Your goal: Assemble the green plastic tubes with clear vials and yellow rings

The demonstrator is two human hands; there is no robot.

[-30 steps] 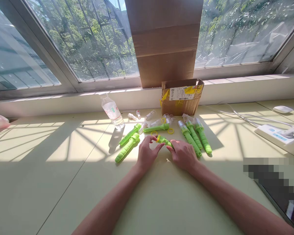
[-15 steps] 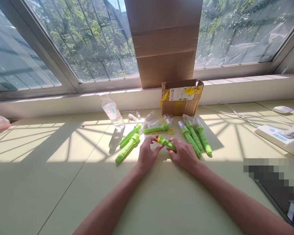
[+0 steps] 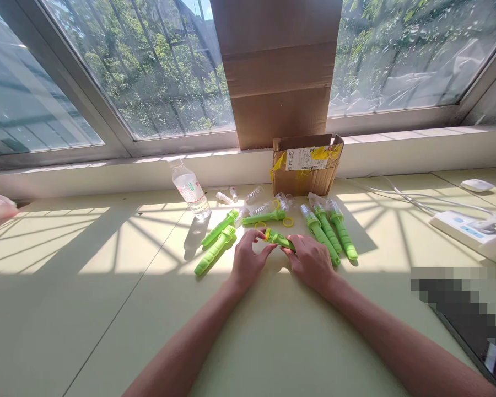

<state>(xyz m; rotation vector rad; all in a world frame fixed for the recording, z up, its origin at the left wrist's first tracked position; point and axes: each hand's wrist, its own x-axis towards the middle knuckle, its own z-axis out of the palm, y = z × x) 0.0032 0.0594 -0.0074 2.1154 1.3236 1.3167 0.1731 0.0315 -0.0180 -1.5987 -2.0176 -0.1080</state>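
A green tube (image 3: pixel 280 240) with a yellow ring at its threaded left end is held between both hands. My left hand (image 3: pixel 249 258) pinches the ringed end, and my right hand (image 3: pixel 311 260) grips the other end. Two green tubes (image 3: pixel 215 251) lie left of my left hand. Behind the hands rests another green tube (image 3: pixel 264 218), with a loose yellow ring (image 3: pixel 288 222) beside it and a second ring partly behind my left fingers. Three green tubes with clear caps (image 3: pixel 343 231) lie to the right. Clear caps (image 3: pixel 255 194) are scattered at the back.
A clear bottle (image 3: pixel 191 190) stands at the back left, near two small white-capped pieces (image 3: pixel 223 197). An open cardboard box (image 3: pixel 303 179) stands by the window sill. To the right are a power strip (image 3: pixel 458 226) with cables, a white device (image 3: pixel 477 185) and a dark object (image 3: pixel 458 314).
My right hand has shifted slightly around the held green tube, and the tube has turned a little, showing an opening in its side. The other objects have not moved.
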